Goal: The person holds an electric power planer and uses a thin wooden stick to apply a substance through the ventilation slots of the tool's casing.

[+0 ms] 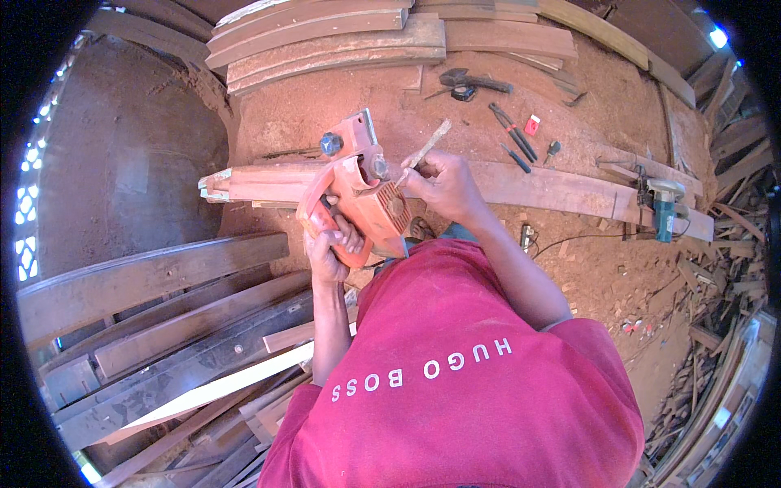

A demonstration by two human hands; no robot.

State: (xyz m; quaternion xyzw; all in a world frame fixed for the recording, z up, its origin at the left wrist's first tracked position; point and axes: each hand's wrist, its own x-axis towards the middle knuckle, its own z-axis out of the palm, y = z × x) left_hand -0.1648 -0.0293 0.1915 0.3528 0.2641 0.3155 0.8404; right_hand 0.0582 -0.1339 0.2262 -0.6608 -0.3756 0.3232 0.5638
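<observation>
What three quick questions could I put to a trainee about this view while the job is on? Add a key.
1. Which hand holds the brush, and which the planer?
2. True or false: the planer's knob is yellow.
3. Where is the teal tool?
A) In the right hand
B) Under the planer
C) Off to the right, by the end of the plank

Key:
1. The right hand holds the brush; the left hand holds the planer.
2. False: it is blue.
3. C.
</observation>
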